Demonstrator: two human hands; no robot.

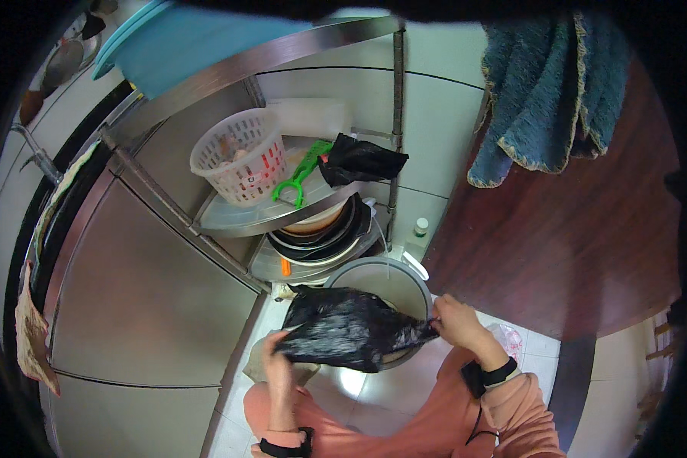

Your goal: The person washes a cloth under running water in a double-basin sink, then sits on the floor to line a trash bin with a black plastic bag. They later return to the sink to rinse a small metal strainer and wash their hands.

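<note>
A shiny black plastic bag (336,328) is stretched between my two hands, above a grey-rimmed bucket (416,286). My left hand (276,355) is closed on the bag's left edge, with its fingers partly blurred. On the other side, my right hand (458,320) pinches the bag's gathered right end beside the bucket's rim. The bag hides much of the bucket's opening, and what lies inside the bag cannot be seen.
A metal corner rack (263,225) stands beyond the bucket, holding a white perforated basket (238,164), a green peeler (305,172), another black bag (361,160) and stacked pans (320,240). Right of it are a capped bottle (417,238), a dark red wooden panel (557,229) and a hanging blue towel (546,99).
</note>
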